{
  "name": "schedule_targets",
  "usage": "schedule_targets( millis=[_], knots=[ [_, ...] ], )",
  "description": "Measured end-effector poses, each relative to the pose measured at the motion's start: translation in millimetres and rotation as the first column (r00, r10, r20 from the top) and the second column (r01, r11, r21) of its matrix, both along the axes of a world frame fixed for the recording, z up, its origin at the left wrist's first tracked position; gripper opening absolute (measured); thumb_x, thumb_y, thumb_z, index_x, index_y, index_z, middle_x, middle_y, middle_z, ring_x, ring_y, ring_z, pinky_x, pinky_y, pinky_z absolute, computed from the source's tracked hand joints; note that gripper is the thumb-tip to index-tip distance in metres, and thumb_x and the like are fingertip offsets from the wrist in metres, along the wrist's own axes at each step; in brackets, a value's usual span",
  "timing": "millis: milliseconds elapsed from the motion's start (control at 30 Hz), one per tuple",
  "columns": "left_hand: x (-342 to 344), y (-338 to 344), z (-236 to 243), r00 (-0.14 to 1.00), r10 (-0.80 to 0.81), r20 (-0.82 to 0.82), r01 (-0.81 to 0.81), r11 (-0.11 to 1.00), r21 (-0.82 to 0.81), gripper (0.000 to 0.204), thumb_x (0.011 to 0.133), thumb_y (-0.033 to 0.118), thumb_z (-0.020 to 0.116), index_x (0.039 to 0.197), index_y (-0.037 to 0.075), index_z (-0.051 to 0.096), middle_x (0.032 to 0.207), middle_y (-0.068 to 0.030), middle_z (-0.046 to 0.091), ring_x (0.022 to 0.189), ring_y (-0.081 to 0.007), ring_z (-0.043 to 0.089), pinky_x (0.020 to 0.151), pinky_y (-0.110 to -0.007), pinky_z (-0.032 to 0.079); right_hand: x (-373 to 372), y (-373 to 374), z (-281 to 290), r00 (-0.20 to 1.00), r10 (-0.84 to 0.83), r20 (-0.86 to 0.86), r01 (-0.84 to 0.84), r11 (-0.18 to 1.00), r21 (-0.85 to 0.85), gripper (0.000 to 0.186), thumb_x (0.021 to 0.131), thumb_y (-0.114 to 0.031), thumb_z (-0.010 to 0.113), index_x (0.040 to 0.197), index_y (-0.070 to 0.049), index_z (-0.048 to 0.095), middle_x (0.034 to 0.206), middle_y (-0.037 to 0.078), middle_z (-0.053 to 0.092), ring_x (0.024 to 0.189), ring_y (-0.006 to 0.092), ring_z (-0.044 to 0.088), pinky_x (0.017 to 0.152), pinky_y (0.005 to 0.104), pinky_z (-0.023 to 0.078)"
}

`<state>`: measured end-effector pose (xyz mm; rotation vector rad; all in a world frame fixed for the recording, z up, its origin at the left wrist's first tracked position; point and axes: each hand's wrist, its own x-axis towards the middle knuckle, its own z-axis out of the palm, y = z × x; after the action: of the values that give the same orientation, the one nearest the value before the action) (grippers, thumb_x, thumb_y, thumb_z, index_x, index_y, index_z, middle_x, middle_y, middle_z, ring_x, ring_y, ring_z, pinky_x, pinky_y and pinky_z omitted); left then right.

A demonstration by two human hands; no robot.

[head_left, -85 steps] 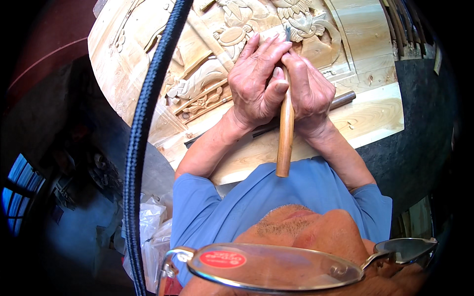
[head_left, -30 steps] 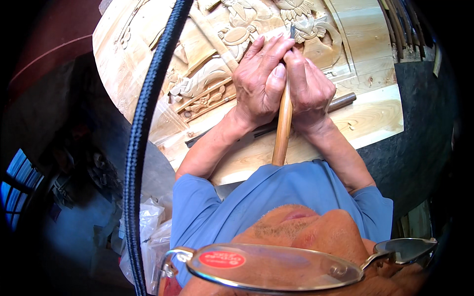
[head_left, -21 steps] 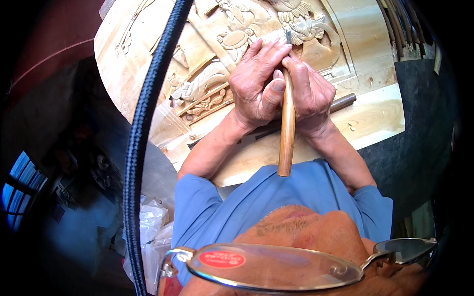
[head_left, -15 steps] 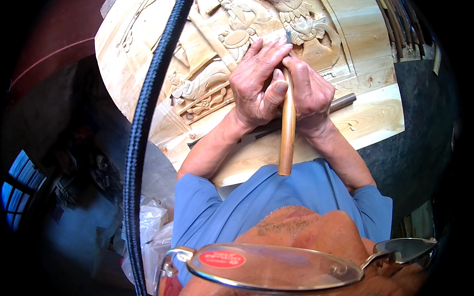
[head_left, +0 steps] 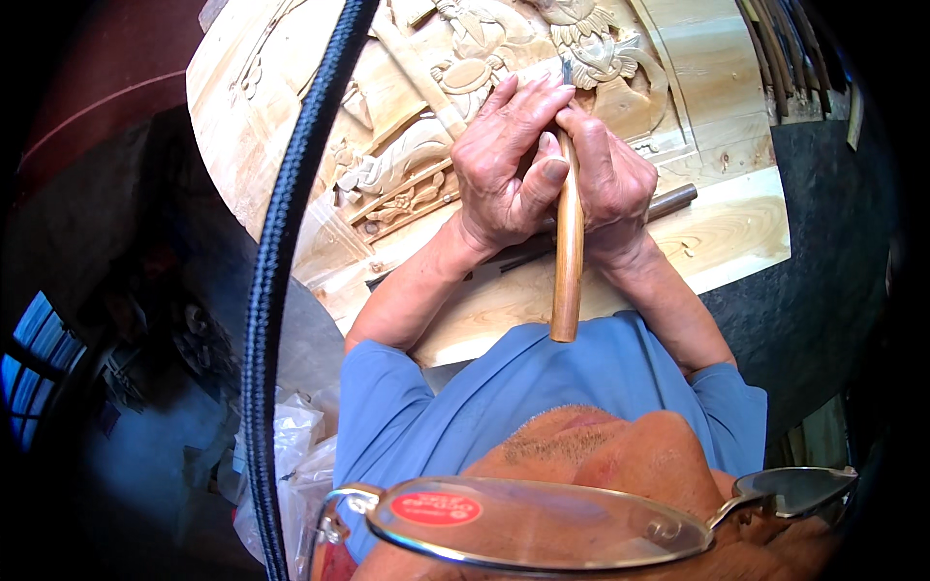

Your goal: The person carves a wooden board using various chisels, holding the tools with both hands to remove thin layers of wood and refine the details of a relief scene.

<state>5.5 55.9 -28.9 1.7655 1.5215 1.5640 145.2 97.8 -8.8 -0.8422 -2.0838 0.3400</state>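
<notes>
Chisel (head_left: 568,261) points to twelve o'clock, its tip at the carved leaves (head_left: 603,60) on the wooden panel (head_left: 387,172). From eleven, the left hand (head_left: 506,165) presses together fingers and thumb against it; from one, the right hand (head_left: 610,179) curls around the handle's upper part. This looks like fine paring; the next cut probably calls for a braced, shallow push.

Clear plastic bag (head_left: 298,431); braided cord (head_left: 272,261); bluish window (head_left: 41,351)
</notes>
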Motion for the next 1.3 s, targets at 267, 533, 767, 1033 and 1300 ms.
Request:
schedule_targets(
  millis=[267,533,767,1033,1300],
  knots=[
    [0.9,0.5,-0.4,0.998,0.004,0.055,-0.005,1.000,0.022,0.069,0.107,0.059,0.058,0.132,-0.003,0.075,0.122,-0.0257,0.078,0.125,-0.0429,0.074,0.118,-0.057,0.046,0.5,-1.7,5.3,1.000,-0.006,0.023,0.007,1.000,-0.030,0.023,0.097,-0.015,0.073,0.112,0.003,0.067,0.092,0.015,0.073,0.078,0.0295,0.077,0.064,0.0378,0.060],
    [0.1,-1.2,1.9,0.999,-0.007,0.050,0.010,0.999,-0.050,0.061,0.112,0.049,0.049,0.136,-0.002,0.072,0.126,-0.0257,0.077,0.128,-0.0442,0.071,0.120,-0.058,0.044,-6.8,-0.3,8.0,0.998,-0.039,0.058,0.040,0.999,-0.005,0.016,0.098,-0.015,0.071,0.103,-0.002,0.064,0.091,0.014,0.073,0.076,0.0291,0.075,0.062,0.0372,0.059],
    [0.0,1.0,8.2,0.999,-0.023,0.035,0.026,0.996,-0.087,0.053,0.109,0.031,0.040,0.134,-0.005,0.070,0.134,-0.0246,0.074,0.134,-0.0435,0.067,0.123,-0.055,0.042,-9.9,0.3,1.8,0.991,-0.094,0.098,0.087,0.994,0.070,0.017,0.096,-0.016,0.069,0.105,-0.002,0.064,0.094,0.014,0.073,0.074,0.0283,0.074,0.064,0.0369,0.059],
    [4.8,2.7,6.2,1.000,0.012,0.009,-0.011,0.994,-0.106,0.065,0.114,0.044,0.036,0.136,-0.008,0.069,0.136,-0.0233,0.074,0.134,-0.0404,0.067,0.125,-0.052,0.040,-7.6,5.8,-3.4,0.993,-0.085,0.079,0.078,0.993,0.087,0.019,0.097,-0.016,0.070,0.108,-0.001,0.066,0.102,0.015,0.076,0.080,0.0288,0.077,0.066,0.0370,0.060],
    [1.3,1.1,-1.3,0.994,0.031,0.107,-0.032,0.999,0.002,0.068,0.111,0.058,0.051,0.131,-0.003,0.074,0.122,-0.0252,0.079,0.123,-0.0443,0.074,0.117,-0.056,0.048,-3.7,-2.9,6.5,0.997,-0.026,0.077,0.028,0.999,-0.025,0.025,0.097,-0.017,0.074,0.112,0.001,0.067,0.100,0.020,0.077,0.087,0.0335,0.080,0.072,0.0380,0.064]
  ],
)
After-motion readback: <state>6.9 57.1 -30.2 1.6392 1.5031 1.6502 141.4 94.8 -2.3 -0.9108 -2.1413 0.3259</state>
